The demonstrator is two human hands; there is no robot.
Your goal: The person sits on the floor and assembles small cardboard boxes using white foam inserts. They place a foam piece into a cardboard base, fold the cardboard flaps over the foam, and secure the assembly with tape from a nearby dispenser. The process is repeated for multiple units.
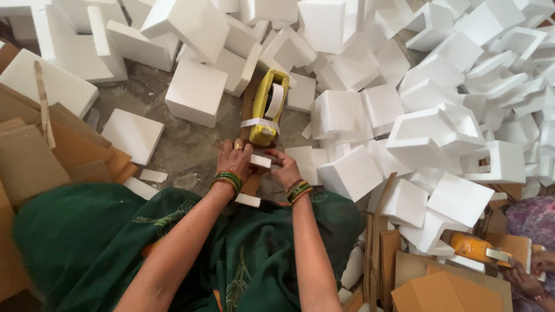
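below the yellow tape dispenser (266, 107), left hand (236, 159) and right hand (283, 164) fingers pinch a small white foam piece (260, 161); foam blocks (196, 91) surround.

We see our left hand (234, 157) and right hand (283, 167) pinching 1 small white foam piece (260, 161) between them, just below a yellow tape dispenser (267, 108) resting on the concrete floor (185, 144). White foam blocks (428, 86) are heaped ahead and to the right, flat cardboard sheets (34, 150) to the left. Another person's hand (523, 283) holds an orange tape dispenser (477, 248) at lower right.
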